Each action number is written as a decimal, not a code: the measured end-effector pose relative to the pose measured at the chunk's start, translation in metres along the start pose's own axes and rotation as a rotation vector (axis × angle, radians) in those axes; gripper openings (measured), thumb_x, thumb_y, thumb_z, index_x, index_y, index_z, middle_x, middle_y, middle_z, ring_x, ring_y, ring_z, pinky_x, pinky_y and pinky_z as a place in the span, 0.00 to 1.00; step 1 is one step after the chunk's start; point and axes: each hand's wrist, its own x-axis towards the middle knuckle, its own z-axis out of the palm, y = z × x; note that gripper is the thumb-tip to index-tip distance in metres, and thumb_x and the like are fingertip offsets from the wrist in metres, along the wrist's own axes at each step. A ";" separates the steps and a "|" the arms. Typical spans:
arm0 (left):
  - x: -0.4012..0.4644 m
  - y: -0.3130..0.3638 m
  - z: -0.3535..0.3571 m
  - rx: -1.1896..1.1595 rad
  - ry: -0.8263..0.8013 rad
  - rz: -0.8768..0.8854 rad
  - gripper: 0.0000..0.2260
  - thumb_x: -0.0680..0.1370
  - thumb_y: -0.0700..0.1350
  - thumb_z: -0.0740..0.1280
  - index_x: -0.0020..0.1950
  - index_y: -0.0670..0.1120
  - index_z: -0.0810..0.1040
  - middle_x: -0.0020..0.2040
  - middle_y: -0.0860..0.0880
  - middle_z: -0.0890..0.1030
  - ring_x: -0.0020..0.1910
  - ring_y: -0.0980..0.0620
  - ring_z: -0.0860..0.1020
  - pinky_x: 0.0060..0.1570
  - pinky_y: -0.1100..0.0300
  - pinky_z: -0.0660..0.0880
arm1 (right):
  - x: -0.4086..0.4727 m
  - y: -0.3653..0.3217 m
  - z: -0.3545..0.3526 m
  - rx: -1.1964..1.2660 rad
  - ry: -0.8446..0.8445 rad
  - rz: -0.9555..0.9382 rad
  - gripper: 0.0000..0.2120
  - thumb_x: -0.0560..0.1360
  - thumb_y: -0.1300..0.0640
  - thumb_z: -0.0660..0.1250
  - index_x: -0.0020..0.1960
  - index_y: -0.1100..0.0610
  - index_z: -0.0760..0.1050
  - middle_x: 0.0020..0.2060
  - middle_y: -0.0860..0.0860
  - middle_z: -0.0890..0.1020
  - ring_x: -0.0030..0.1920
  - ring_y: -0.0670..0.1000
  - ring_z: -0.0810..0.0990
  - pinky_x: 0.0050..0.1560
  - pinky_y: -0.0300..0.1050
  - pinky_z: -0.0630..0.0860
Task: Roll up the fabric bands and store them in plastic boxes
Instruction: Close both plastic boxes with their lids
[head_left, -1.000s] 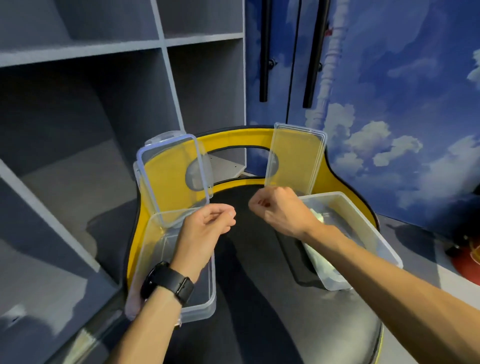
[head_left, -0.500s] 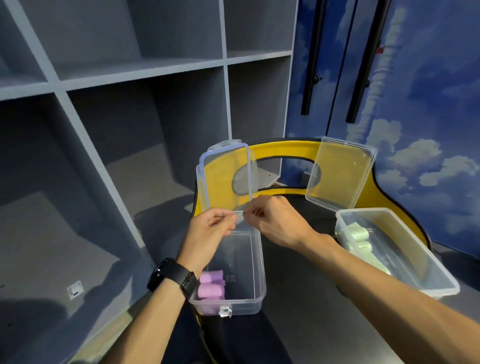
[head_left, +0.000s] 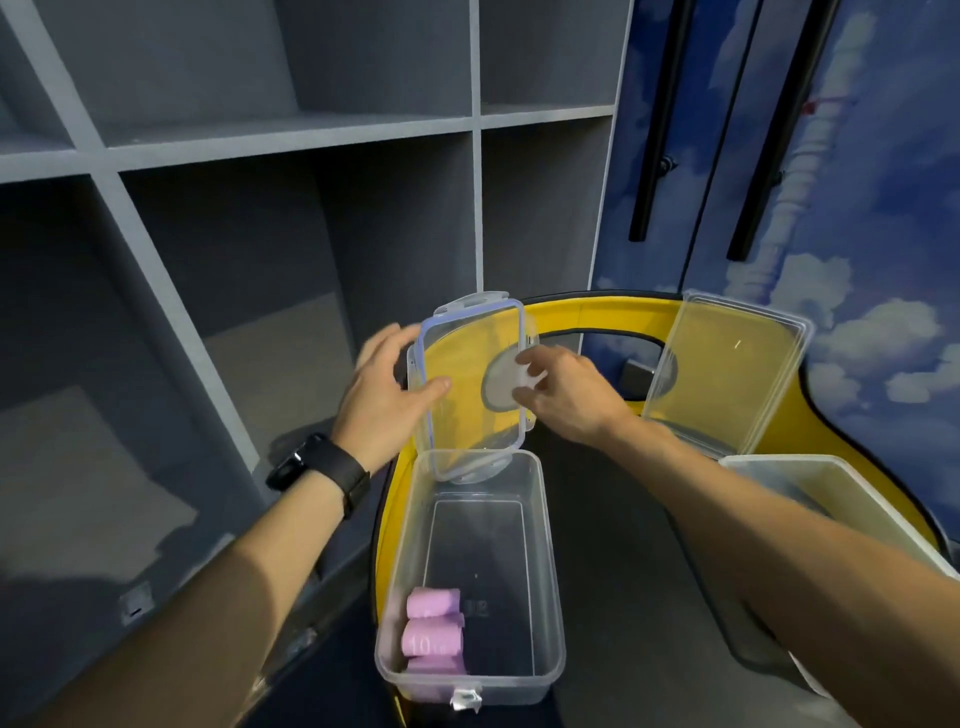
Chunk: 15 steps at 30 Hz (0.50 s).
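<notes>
A clear plastic box (head_left: 548, 571) stands open on the dark seat, with pink rolled fabric bands (head_left: 432, 621) in its near left corner. Its clear lid (head_left: 475, 374) with a blue seal stands upright against the yellow chair back. My left hand (head_left: 382, 395) grips the lid's left edge, thumb across the front. My right hand (head_left: 563, 389) pinches the lid's right edge. A second clear box (head_left: 810, 475) stands at the right, its contents hidden by my right forearm, and its own lid (head_left: 727, 374) leans on the chair back.
The boxes rest on a dark seat (head_left: 623, 519) with a yellow curved back (head_left: 582, 317). Grey open shelving (head_left: 291, 135) fills the left and centre. A blue cloud-painted door with black bar handles (head_left: 652, 130) is behind on the right.
Both hands rose from the middle of the box's far rim and spread apart onto the two sides of the upright lid. The camera view shifted further left and down.
</notes>
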 end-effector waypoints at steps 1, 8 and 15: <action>0.010 -0.003 -0.001 0.024 0.005 0.005 0.29 0.74 0.48 0.72 0.72 0.54 0.67 0.74 0.53 0.63 0.72 0.54 0.64 0.70 0.50 0.66 | 0.011 0.004 0.001 -0.023 0.012 0.016 0.22 0.76 0.56 0.68 0.69 0.56 0.71 0.63 0.56 0.75 0.59 0.56 0.77 0.59 0.51 0.76; 0.056 -0.019 0.005 0.128 -0.067 -0.016 0.31 0.74 0.51 0.72 0.74 0.52 0.64 0.72 0.52 0.69 0.69 0.53 0.69 0.63 0.60 0.67 | 0.074 0.021 0.005 -0.040 0.119 0.087 0.29 0.77 0.58 0.68 0.75 0.57 0.61 0.73 0.56 0.64 0.69 0.58 0.68 0.66 0.50 0.70; 0.070 -0.022 0.015 0.239 -0.084 0.002 0.14 0.77 0.48 0.68 0.62 0.51 0.76 0.57 0.53 0.80 0.57 0.51 0.76 0.52 0.60 0.71 | 0.101 0.029 0.022 -0.009 0.104 0.049 0.26 0.78 0.61 0.67 0.73 0.55 0.63 0.70 0.54 0.70 0.68 0.57 0.70 0.64 0.51 0.72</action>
